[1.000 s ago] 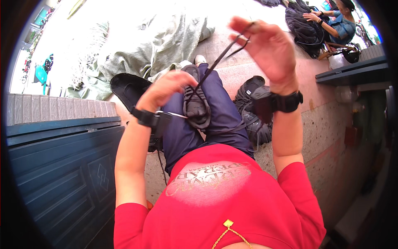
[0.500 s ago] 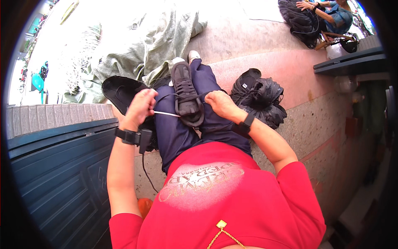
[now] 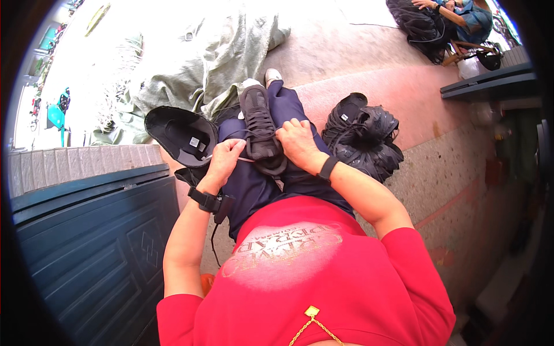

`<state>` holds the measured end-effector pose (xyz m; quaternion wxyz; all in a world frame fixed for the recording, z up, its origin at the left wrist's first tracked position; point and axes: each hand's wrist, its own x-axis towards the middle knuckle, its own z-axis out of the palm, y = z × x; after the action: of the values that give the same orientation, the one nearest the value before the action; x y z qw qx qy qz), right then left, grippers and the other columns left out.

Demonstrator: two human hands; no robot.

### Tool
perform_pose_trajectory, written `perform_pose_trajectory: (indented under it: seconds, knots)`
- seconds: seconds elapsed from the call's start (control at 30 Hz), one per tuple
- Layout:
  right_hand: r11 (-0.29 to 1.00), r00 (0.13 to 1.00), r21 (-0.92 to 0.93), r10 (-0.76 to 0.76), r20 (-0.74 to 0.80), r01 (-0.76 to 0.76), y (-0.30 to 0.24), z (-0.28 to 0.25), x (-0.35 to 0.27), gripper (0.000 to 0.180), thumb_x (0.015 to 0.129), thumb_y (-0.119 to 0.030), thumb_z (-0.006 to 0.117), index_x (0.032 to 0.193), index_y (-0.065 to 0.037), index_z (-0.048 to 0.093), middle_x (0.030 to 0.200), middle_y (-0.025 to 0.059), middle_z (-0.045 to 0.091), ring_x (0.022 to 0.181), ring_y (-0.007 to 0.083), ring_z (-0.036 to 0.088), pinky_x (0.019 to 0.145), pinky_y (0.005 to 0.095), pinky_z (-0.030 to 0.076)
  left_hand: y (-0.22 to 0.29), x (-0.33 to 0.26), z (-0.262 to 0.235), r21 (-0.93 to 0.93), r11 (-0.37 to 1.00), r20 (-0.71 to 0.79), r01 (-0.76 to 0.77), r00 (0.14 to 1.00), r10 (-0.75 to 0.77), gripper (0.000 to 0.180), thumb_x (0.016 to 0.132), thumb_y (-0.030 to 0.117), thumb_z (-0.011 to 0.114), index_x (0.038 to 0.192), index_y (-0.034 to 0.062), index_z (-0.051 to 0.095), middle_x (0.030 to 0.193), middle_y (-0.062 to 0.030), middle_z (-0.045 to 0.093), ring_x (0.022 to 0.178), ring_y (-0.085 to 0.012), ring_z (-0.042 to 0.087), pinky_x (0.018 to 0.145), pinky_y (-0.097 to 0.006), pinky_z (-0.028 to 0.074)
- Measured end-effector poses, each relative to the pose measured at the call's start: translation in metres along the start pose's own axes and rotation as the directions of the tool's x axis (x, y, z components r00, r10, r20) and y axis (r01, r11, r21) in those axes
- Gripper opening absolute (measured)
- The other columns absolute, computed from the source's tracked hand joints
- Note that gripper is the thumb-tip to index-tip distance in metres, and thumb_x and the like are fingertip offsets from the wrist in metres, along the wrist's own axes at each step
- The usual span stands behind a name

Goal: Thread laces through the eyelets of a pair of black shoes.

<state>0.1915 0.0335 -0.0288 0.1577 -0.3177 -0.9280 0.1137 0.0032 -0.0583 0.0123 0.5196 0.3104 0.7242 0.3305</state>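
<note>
A black sneaker (image 3: 259, 118) rests on my lap between my thighs, its toe toward me, with black laces (image 3: 262, 134) across its front. My left hand (image 3: 227, 155) is closed on a thin pale rod (image 3: 246, 160) that reaches to the sneaker's left side near the toe. Against the sneaker's right side, my right hand (image 3: 299, 142) has its fingers bent together at the laces; what they pinch is hidden. Left of my leg lies a black shoe-shaped piece (image 3: 179, 132) with its hollow side up and a small white label inside.
Several black shoes (image 3: 363, 138) are heaped on the floor to the right of my legs. Grey-green sacking (image 3: 190, 75) spreads ahead. Blue panelled doors (image 3: 98, 242) stand at left and right. Far right, another person (image 3: 470, 23) sits by a black pile (image 3: 424, 29).
Both hands have come in closer to the sneaker: the left moved right, the right moved slightly left. The lace that stretched out to the right hand no longer shows taut.
</note>
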Motion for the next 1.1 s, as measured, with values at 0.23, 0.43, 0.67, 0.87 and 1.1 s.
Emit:
perform_pose_trajectory:
  seconds: [0.23,0.43,0.67,0.87,1.1]
  knots:
    - [0.988,0.988,0.028,0.149,-0.029,-0.149,-0.001,-0.013,-0.001,0.017,0.074,-0.028,0.059,0.071,-0.011,0.061,0.076,0.0041,0.054,0.083,0.0219,0.048,0.071,0.0375,0.034,-0.030,-0.004,-0.002,0.226,0.960,-0.227,-0.164,0.950,0.215,0.027,0.082,0.022,0.055,0.098,0.0018,0.062,0.090,-0.0148,0.064,0.085,-0.0220,0.062,0.076,-0.029,0.046]
    - [0.987,0.987,-0.007,0.158,0.027,-0.158,-0.011,-0.021,-0.001,0.027,0.069,-0.036,0.064,0.072,-0.010,0.065,0.075,0.0046,0.054,0.082,0.0216,0.049,0.072,0.0366,0.034,-0.025,-0.005,0.007,0.438,0.895,-0.225,-0.090,0.952,0.206,0.025,0.083,0.020,0.053,0.098,0.0015,0.061,0.086,-0.0163,0.063,0.082,-0.0216,0.062,0.073,-0.029,0.046]
    - [0.986,0.989,-0.085,0.146,0.015,-0.145,-0.007,-0.011,-0.005,0.022,0.074,-0.031,0.059,0.070,-0.009,0.063,0.077,0.0061,0.055,0.082,0.0229,0.049,0.071,0.0393,0.034,-0.007,-0.004,0.007,0.856,0.486,-0.032,-0.176,0.920,0.390,0.014,0.082,0.016,0.049,0.083,0.0050,0.057,0.068,-0.0129,0.060,0.067,-0.0296,0.060,0.057,-0.040,0.046]
    - [0.984,0.981,-0.057,0.174,0.087,-0.169,-0.008,-0.010,-0.006,0.019,0.077,-0.025,0.055,0.075,-0.008,0.062,0.078,0.0080,0.056,0.083,0.0253,0.049,0.068,0.0397,0.037,-0.003,0.001,-0.001,0.917,0.184,0.217,-0.353,0.832,0.511,0.006,0.073,0.013,0.052,0.074,0.0078,0.052,0.062,-0.0108,0.058,0.063,-0.0275,0.061,0.053,-0.039,0.047]
    - [0.967,0.976,0.142,0.201,0.085,-0.211,-0.002,-0.012,-0.005,0.015,0.077,-0.020,0.056,0.078,-0.005,0.060,0.078,0.0107,0.057,0.084,0.0271,0.051,0.070,0.0410,0.040,-0.002,0.004,0.010,0.914,0.332,0.008,-0.234,0.827,0.563,0.015,0.075,0.024,0.058,0.077,0.0097,0.062,0.071,-0.0069,0.059,0.078,-0.0259,0.055,0.062,-0.040,0.042]
